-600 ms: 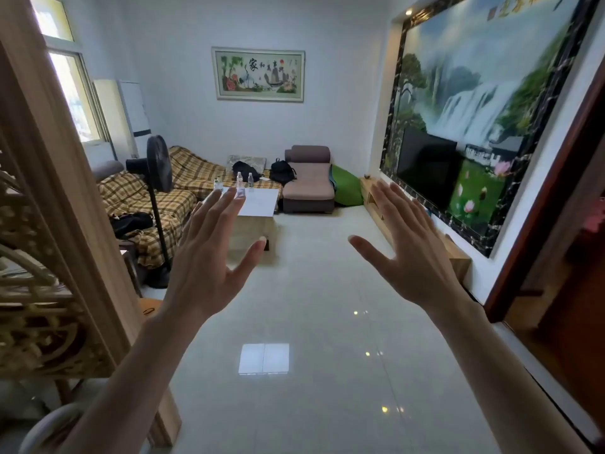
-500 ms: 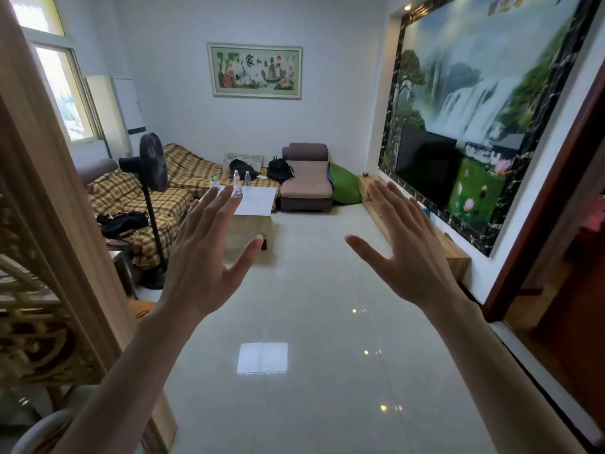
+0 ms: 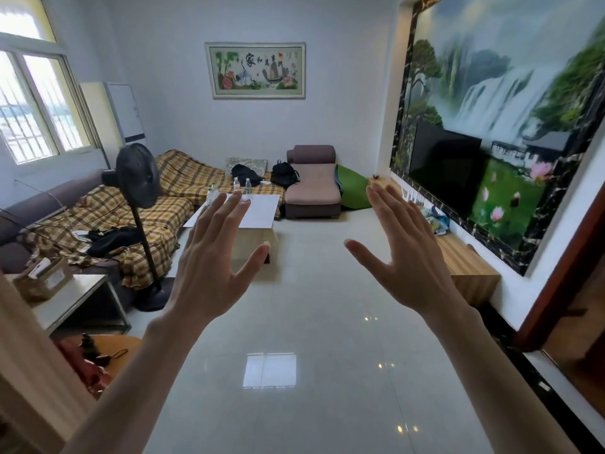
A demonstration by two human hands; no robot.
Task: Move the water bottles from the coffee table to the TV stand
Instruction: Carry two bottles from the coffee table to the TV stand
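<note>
Clear water bottles (image 3: 248, 186) stand at the far end of the white-topped coffee table (image 3: 262, 211), across the room from me; my left fingertips hide part of that end. Along the right wall, under the black TV, runs the low wooden TV stand (image 3: 468, 267). My left hand (image 3: 212, 267) and my right hand (image 3: 409, 257) are raised in front of me, palms forward, fingers spread, holding nothing. Both are far from the bottles.
A black standing fan (image 3: 137, 178) is left of the table beside the plaid-covered sofa (image 3: 157, 224). A brown chair (image 3: 312, 188) and green beanbag (image 3: 353, 191) sit at the back. A small side table (image 3: 72, 299) is near left. Cloth (image 3: 435, 219) lies on the stand.
The view has moved forward past the wooden screen at the left, so the room looks closer. Both hands stay raised and spread.
</note>
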